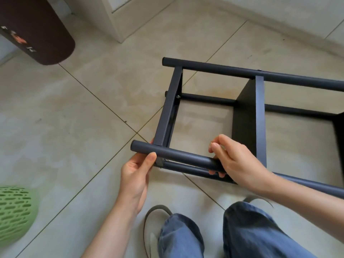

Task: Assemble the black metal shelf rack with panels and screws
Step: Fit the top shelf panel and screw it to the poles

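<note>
The black metal shelf rack [258, 105] lies on its side on the tiled floor, its round posts running left to right. One end panel [168, 112] joins the far post [242, 71] to the near post [178, 155], and a second panel [247, 116] stands further right. My left hand [137, 174] grips the near post close to its left end, thumb on top beside the end panel's corner. My right hand [234, 161] wraps the same post further right, fingers curled under it. A screw head [178, 96] shows on the end panel's inner side.
My knees in blue jeans [242, 233] and grey slippers [154, 228] fill the bottom of the view. A green perforated object [14, 211] sits at the lower left, a dark brown rounded object [37, 28] at the upper left, and a white cabinet corner [121, 19] behind.
</note>
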`<state>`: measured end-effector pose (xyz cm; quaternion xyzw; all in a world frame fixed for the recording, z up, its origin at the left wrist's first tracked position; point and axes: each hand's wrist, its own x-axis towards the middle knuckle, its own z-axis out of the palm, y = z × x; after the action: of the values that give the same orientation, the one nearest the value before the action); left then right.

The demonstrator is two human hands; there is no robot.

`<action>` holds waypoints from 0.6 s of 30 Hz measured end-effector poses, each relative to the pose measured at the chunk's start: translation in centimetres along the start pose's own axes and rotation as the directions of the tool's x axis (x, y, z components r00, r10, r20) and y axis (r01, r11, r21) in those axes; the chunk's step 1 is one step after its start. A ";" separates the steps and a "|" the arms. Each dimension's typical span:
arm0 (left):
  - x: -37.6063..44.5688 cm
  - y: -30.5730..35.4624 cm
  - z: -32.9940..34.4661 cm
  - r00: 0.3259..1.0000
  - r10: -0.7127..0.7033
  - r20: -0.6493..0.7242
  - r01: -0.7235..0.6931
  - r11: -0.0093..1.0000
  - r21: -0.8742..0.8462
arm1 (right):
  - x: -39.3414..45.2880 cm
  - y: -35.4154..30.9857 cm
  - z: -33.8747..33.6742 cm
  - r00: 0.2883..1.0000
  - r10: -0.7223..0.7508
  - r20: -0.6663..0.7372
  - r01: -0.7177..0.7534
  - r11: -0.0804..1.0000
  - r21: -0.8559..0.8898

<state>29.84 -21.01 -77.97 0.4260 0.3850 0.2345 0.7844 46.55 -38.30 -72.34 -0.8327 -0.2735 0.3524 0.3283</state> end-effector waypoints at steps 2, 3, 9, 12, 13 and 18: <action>0.4 0.3 -0.5 1.000 -0.013 0.022 0.012 1.000 0.020 | 0.7 0.2 -0.2 0.997 0.037 0.070 -0.040 0.999 0.034; 0.6 0.5 -0.8 0.999 -0.017 0.035 0.015 0.999 0.040 | 1.1 0.3 -0.2 0.993 0.049 0.103 -0.056 0.996 0.064; 2.0 1.8 -3.1 0.993 -0.002 0.120 -0.037 0.944 0.328 | 4.0 0.1 -0.3 0.996 -0.051 0.075 0.054 0.997 -0.051; 2.7 3.3 -3.5 0.978 0.000 0.208 -0.104 0.867 0.488 | 5.5 -0.4 -0.1 0.990 -0.089 0.109 0.088 0.996 0.014; 3.0 4.0 -3.4 0.968 -0.013 0.249 -0.127 0.834 0.537 | 5.8 -0.6 0.2 0.986 -0.101 0.135 0.098 0.995 0.028; 5.2 8.0 -2.0 0.894 -0.169 0.414 -0.269 0.537 0.800 | 6.9 -0.9 2.4 0.982 -0.123 0.141 0.113 0.991 0.077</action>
<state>31.00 -12.27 -73.97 0.8022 0.2471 -0.0605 0.5402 48.67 -32.09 -75.74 -0.7753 -0.3331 0.4013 0.3563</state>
